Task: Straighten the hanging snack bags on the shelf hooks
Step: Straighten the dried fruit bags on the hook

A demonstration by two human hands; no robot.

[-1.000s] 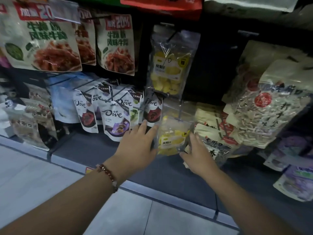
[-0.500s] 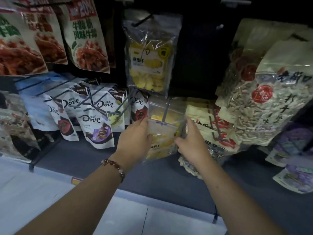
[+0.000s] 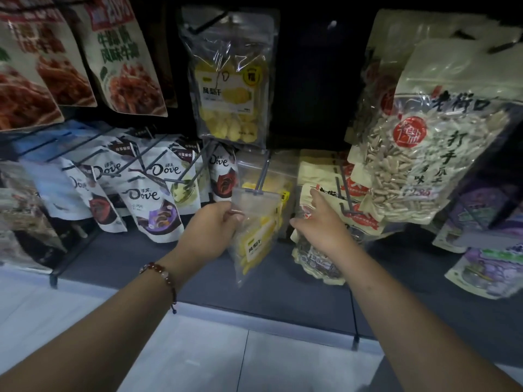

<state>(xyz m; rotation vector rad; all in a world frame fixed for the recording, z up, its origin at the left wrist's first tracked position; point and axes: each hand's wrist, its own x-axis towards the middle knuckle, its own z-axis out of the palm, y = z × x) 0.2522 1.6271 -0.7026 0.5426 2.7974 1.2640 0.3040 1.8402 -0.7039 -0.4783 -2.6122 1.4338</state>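
A clear bag of yellow dried pineapple (image 3: 256, 222) hangs tilted at the tip of a grey shelf hook (image 3: 261, 176). My left hand (image 3: 210, 230) pinches the bag's upper left edge. My right hand (image 3: 319, 224) is off the bag, fingers spread, in front of the beige snack bags (image 3: 317, 176) to its right. A second pineapple bag (image 3: 230, 80) hangs straight on the hook above. More clear bags hang behind the front one on the same hook.
Several white Dove pouches (image 3: 141, 193) hang on hooks to the left, red-printed jerky bags (image 3: 124, 58) above them. A large sunflower-seed bag (image 3: 424, 142) hangs on the right, purple bags (image 3: 486, 261) below it. The grey shelf base (image 3: 198, 281) runs underneath.
The view has come closer to the shelf. My left hand has taken the pineapple bag's upper edge; my right hand has let go of the bag and moved right toward the beige bags.
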